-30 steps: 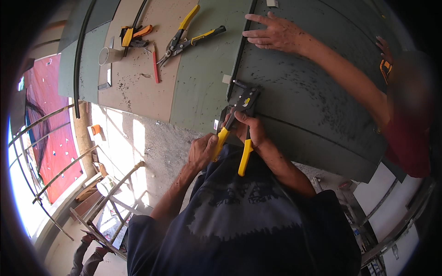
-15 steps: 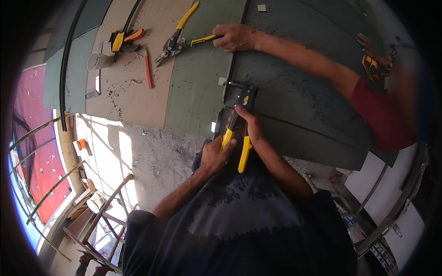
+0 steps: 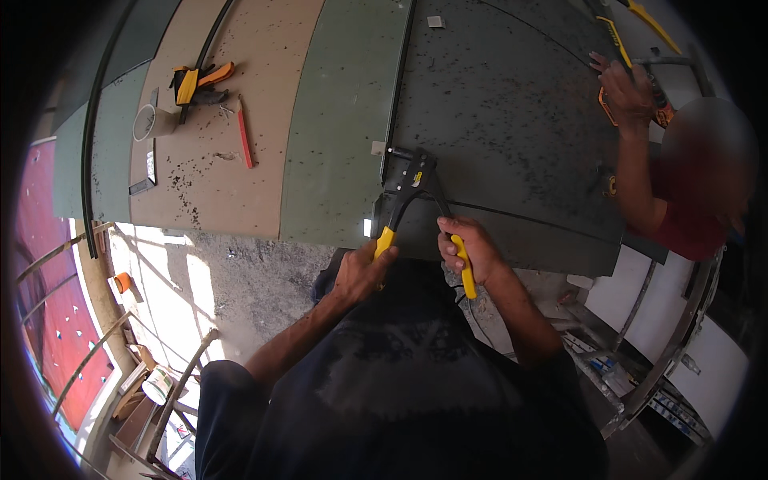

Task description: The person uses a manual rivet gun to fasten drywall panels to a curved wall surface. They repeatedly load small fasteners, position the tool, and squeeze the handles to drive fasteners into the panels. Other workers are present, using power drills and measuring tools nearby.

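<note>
A black hand riveter [image 3: 417,170] with yellow grips lies between my hands, its handles spread in a wide V. My left hand [image 3: 364,274] is wrapped round the left yellow grip. Around the right handle, at the upper part of its yellow grip, my right hand [image 3: 474,250] is closed. The riveter's nose points left, over the dark metal strip [image 3: 398,96] that runs up the table; whether it touches the strip I cannot tell. A small pale square [image 3: 378,148] sits beside the nose.
At the right, a co-worker's hand [image 3: 628,100] holds yellow-handled snips [image 3: 614,40]. On the brown panel [image 3: 260,88] lie a yellow-and-orange clamp [image 3: 188,86] and a red pencil [image 3: 243,136]. A cup [image 3: 152,122] and a small square [image 3: 145,185] are farther left. Metal frames flank me.
My right hand has moved down from near the riveter's head to its right handle, and the handles have spread apart. The co-worker has carried the snips from the table to the far right.
</note>
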`<state>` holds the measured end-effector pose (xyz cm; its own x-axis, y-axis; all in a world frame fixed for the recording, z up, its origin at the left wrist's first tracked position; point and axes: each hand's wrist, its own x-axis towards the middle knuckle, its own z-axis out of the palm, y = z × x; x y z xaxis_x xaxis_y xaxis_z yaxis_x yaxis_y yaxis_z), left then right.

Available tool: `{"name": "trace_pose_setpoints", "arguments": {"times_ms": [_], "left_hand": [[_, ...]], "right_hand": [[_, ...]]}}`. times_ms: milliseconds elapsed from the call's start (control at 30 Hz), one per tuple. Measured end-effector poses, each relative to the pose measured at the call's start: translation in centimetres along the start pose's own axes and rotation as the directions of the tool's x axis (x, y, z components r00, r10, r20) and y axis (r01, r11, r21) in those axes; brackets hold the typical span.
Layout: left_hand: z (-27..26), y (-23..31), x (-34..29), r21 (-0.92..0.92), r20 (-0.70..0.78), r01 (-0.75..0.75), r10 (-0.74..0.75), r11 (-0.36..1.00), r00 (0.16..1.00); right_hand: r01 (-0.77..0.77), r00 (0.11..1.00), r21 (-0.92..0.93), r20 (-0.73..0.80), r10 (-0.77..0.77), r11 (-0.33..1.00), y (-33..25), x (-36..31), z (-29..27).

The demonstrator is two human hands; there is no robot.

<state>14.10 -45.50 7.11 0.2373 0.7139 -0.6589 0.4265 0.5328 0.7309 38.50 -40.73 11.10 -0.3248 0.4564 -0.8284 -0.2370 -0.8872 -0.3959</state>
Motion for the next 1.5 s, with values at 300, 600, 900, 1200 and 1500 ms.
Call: {"name": "trace_pose_setpoints", "arguments": {"times_ms": [300, 600, 900, 1200, 1500], "left_hand": [[0.4, 0.3, 0.5, -0.076, -0.031, 0.042, -0.044, 0.996, 0.999], [2.6, 0.0, -0.2, -0.157, -0.109, 0.009, -0.027, 0.987, 0.994], [0.9, 0.8, -0.4, -0.044, 0.002, 0.076, -0.076, 0.996, 0.997], [-0.7, 0.1, -0.1, -0.001, 0.033, -0.046, 0.046, 0.999, 0.998], [0.7, -1.0, -0.1, -0.105, -0.067, 0.0, -0.007, 0.994, 0.998]], "right_hand": [[0.12, 0.958, 0.32, 0.211, -0.194, 0.94, 4.0, 3.4, 4.7], [0.193, 0.979, 0.405, -0.014, -0.205, 0.894, 6.1, 5.4, 5.7], [0.178, 0.969, 0.007, -0.175, -0.174, 0.984, 3.7, 3.7, 4.6], [-0.046, 0.999, -0.082, -0.005, 0.046, 0.996, -3.7, -1.4, -2.0], [-0.044, 0.959, 0.323, 0.28, -0.051, 0.945, 1.6, 1.6, 3.6]]}}
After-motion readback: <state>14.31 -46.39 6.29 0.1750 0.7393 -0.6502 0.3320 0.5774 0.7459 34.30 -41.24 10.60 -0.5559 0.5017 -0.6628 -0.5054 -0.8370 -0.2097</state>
